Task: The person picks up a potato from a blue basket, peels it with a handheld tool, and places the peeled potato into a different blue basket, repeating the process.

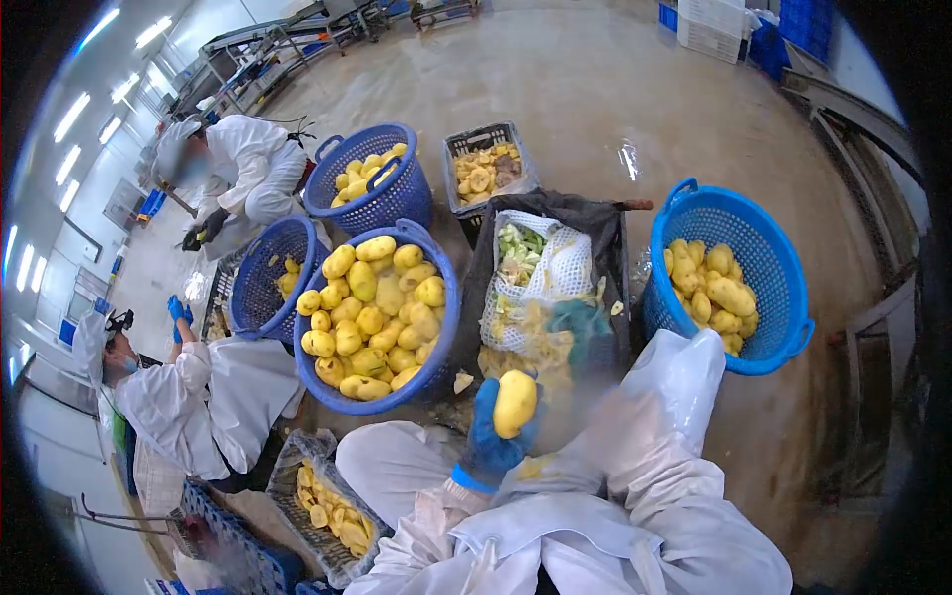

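My left hand, in a blue glove, is closed around a pale yellow potato and holds it in front of my lap. My right hand looks like a blurred teal-gloved shape over the dark-lined crate. Its fingers are smeared by motion, so any tool in it cannot be made out. A white mesh bag with green and pale scraps lies in that crate, with yellowish peelings near its front. Left of the crate, a blue-purple basket is heaped with yellow potatoes.
On the right stands a blue basket of potatoes. Two more baskets stand at left. Crates of cut pieces lie ahead and lower left. Two co-workers sit at left. The floor looks wet.
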Motion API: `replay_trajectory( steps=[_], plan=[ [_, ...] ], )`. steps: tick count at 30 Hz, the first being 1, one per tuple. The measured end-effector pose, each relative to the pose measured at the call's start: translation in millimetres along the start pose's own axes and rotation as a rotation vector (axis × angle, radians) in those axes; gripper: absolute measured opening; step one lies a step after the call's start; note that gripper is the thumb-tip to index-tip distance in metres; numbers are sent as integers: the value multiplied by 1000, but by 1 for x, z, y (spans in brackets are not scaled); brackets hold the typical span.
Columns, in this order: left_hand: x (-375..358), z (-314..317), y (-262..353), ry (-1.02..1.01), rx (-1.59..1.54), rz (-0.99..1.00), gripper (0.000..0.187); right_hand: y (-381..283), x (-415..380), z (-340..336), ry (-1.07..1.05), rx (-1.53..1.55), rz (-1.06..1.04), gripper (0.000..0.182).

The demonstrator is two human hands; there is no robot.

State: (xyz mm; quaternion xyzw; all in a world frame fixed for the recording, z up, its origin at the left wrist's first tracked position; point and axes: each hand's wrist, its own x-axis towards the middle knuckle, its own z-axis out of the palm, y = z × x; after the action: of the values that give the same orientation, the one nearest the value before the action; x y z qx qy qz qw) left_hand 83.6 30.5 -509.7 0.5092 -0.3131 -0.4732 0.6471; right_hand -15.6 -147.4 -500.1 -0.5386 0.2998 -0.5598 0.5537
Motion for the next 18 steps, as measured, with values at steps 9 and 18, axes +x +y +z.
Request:
replay_trajectory(
  steps=[9,18],
  plan=[
    [-3,27,59,-161,-462,-318,56,-13,8,-11,-37,151,205,25],
    [1,27,59,-161,45,13,77,-35,11,-2,90,523,340,31]
  ],
)
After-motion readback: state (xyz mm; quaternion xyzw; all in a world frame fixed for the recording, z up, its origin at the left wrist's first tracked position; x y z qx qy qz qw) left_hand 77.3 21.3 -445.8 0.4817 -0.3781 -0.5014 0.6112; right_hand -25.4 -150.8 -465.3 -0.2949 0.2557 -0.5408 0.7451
